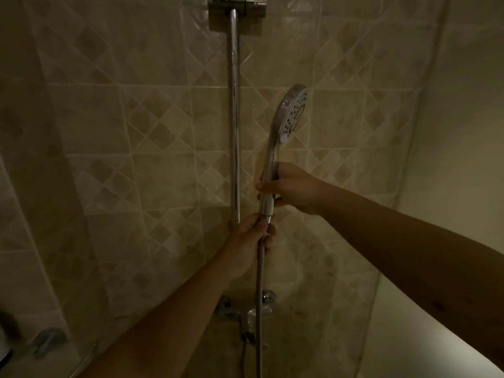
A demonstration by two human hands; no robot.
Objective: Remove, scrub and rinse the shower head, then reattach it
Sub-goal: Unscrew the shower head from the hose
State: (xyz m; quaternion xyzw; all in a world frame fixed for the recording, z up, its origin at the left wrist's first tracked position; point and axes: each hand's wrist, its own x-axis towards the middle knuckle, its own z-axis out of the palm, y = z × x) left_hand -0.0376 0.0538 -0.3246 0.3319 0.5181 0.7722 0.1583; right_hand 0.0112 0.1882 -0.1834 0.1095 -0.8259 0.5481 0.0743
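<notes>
Both hands gripped the upright round chrome shower head (pixel 293 110).
The right hand (pixel 293 186) wrapped its handle; the left hand (pixel 246 242) pinched the ribbed metal hose (pixel 259 296) joint.

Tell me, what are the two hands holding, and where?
Right hand grips the shower head by its handle; left hand pinches the hose nut below it.

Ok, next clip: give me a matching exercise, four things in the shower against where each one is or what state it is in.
Things:
1. shower head
2. right hand
3. left hand
4. rail

States:
A. fixed upright on the tiled wall
B. wrapped around the handle
C. pinching the hose nut at the handle's base
D. face turned to the right, off the rail

Pairs: 1-D, 2-B, 3-C, 4-A
</notes>
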